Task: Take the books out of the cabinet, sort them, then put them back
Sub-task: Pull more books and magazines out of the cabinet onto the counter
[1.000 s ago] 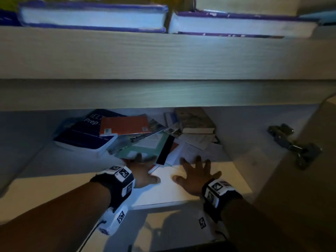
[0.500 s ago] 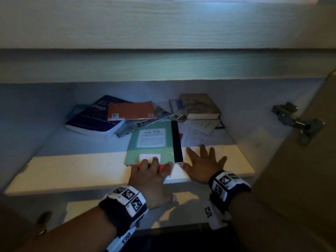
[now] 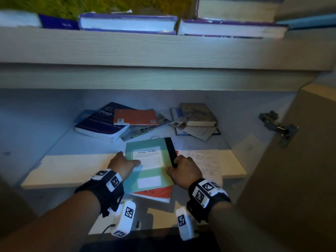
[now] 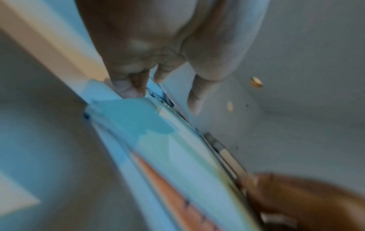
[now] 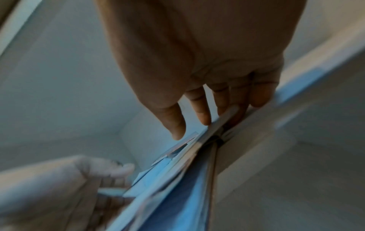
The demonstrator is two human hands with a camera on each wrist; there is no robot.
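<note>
A green notebook (image 3: 151, 176) with a black spine lies on an orange book (image 3: 156, 193), both jutting out over the front edge of the cabinet shelf (image 3: 72, 166). My left hand (image 3: 127, 160) grips the pair's left edge, thumb on the cover. My right hand (image 3: 175, 165) grips the spine side. In the left wrist view my fingers (image 4: 128, 87) sit at the notebook's (image 4: 154, 140) edge. The right wrist view shows my fingers (image 5: 203, 112) on the stack's (image 5: 177, 179) edge. Further back lie a dark blue book (image 3: 98, 124), an orange book (image 3: 134, 117), a magazine (image 3: 145, 129) and a beige book (image 3: 198, 115).
A handwritten sheet (image 3: 203, 160) lies on the shelf beside my right hand. Several thick books (image 3: 127, 23) lie flat on the cabinet top. The open door (image 3: 300, 179) with its metal hinge (image 3: 278, 126) stands at the right. A lower shelf (image 3: 160, 217) shows below.
The green notebook and the orange book under it have slid forward over the shelf edge. My right hand left the shelf and took the spine side; my left moved to the left edge.
</note>
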